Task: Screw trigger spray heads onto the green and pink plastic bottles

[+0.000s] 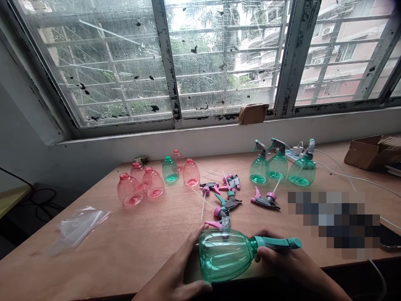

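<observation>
Green spray bottle lies on its side at the table's near edge, held between both hands.

Its clear teal body is empty, base at nine o'clock and teal trigger head at three. The left hand cups the base with curled fingers, and the right hand is closed round the neck under the trigger. On the brown wooden top, loose trigger heads with thin dip tubes lie at twelve o'clock from the bottle. Bare pink bottles stand at ten, three finished green sprayers at one, a cardboard box at two, and a crumpled plastic bag at nine. Behind them is a rain-spotted barred window with flaking frames – apartment blocks and trees show beyond.
</observation>
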### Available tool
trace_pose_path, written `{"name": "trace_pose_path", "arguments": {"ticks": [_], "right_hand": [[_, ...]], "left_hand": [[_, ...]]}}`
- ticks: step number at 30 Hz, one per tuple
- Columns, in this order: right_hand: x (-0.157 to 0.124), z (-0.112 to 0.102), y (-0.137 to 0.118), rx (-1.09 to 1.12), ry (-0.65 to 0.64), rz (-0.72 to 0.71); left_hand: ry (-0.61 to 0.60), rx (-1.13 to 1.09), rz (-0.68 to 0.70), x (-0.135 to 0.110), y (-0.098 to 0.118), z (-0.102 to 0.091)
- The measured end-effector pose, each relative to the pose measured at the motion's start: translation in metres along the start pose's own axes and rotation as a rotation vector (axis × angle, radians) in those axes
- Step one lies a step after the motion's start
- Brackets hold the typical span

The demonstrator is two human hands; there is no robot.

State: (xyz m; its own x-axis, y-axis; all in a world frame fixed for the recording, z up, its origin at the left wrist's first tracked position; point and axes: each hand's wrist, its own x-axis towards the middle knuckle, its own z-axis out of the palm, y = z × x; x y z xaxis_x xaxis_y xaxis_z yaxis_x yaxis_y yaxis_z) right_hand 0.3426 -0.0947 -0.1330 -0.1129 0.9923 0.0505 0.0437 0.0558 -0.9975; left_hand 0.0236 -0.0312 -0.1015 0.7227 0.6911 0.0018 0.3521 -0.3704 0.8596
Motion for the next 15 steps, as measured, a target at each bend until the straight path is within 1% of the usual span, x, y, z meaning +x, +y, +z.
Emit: {"name": "trace_pose_path", "arguments": {"ticks": [6,10,15], "right_hand": [[-0.0002,0.0011,-0.0014,-0.025,0.014,-0.001],[0.0001,0.0009,-0.0006,-0.035,0.017,0.017],[0.0006,-0.0001,0.0017,-0.057,0.019,-0.002]], "left_hand": [[-0.035,-0.063,0.051,-0.0025,0.0011,-0.0040],[-0.013,-0.058,0.003,-0.0038,-0.0028,-0.0030],[0.006,0.022,-0.023,-0.0035,-0.0062,-0.0005]]}}
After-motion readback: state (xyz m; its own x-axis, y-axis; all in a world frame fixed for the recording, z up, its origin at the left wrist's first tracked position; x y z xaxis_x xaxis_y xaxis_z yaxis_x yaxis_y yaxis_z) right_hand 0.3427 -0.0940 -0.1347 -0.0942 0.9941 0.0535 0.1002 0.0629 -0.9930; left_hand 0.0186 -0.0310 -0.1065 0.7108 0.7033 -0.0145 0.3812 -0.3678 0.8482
